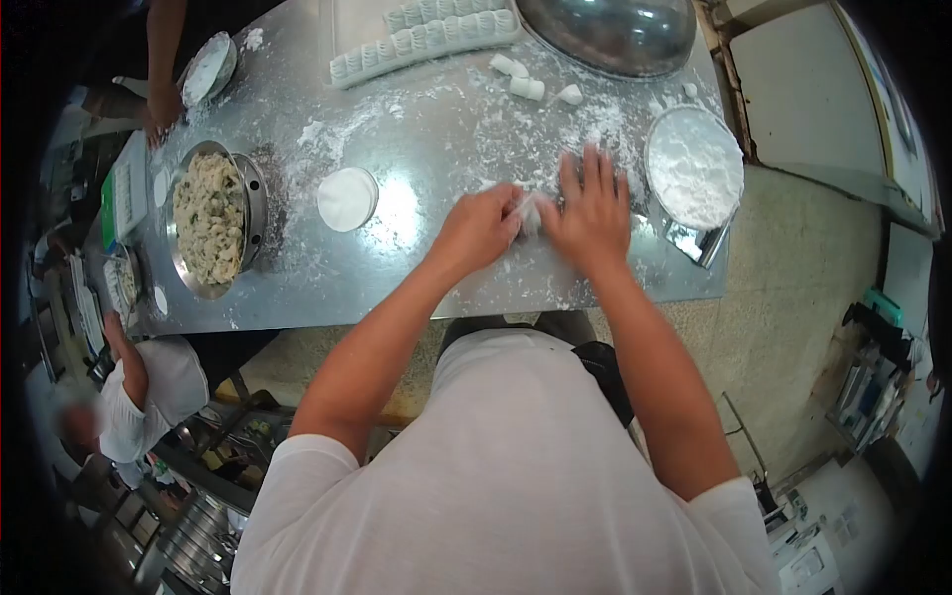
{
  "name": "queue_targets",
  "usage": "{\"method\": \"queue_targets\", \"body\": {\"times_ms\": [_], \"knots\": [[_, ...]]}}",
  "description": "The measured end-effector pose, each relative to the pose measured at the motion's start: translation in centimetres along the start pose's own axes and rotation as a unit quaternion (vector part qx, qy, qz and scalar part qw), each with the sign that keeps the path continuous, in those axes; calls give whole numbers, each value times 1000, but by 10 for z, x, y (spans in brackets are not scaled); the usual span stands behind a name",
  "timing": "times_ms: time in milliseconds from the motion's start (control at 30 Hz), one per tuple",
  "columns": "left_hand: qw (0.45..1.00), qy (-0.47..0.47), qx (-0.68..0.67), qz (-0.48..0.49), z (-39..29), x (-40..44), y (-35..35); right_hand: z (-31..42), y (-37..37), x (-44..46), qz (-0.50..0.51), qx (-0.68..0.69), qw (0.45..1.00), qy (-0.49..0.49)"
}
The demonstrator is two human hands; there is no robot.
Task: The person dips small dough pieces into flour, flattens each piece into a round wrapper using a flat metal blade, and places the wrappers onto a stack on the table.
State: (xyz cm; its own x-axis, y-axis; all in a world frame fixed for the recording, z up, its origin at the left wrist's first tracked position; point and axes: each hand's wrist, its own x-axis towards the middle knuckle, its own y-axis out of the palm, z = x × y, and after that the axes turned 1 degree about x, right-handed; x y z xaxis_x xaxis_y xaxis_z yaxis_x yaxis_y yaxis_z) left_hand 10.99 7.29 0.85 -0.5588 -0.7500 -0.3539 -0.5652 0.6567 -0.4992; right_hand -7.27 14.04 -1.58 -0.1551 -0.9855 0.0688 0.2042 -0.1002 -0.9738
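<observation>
Over the floured metal table, my left hand [483, 230] has its fingers pinched on the edge of a small white dough piece [531, 215]. My right hand [592, 213] lies beside it with the fingers spread, its thumb against the dough and the palm low over the table. Part of the dough is hidden between the two hands and blurred. Several small dough pieces [528, 88] lie beyond my hands. To the left rests a round stack of white wrappers [347, 198]. A bowl of white flour [694, 167] stands right of my right hand.
A large bowl of filling [208, 220] stands at the left. At the far side are a tray of dumplings [426, 47] and a big metal dome [615, 35]. A metal scraper [697, 243] lies below the flour bowl. Other people's arms [164, 74] are at the left.
</observation>
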Motion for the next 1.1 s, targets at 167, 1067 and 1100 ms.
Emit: {"method": "queue_targets", "body": {"times_ms": [167, 1067, 1100], "knots": [[989, 91, 113, -29, -6, 26, -2, -1, 2, 24, -64, 18, 998, 11], [1000, 9, -10, 0, -7, 7, -9, 0, 9, 27, -17, -2, 1000, 1], [999, 38, 11, -25, -12, 15, -11, -2, 8, 38, -34, -5, 999, 13]]}}
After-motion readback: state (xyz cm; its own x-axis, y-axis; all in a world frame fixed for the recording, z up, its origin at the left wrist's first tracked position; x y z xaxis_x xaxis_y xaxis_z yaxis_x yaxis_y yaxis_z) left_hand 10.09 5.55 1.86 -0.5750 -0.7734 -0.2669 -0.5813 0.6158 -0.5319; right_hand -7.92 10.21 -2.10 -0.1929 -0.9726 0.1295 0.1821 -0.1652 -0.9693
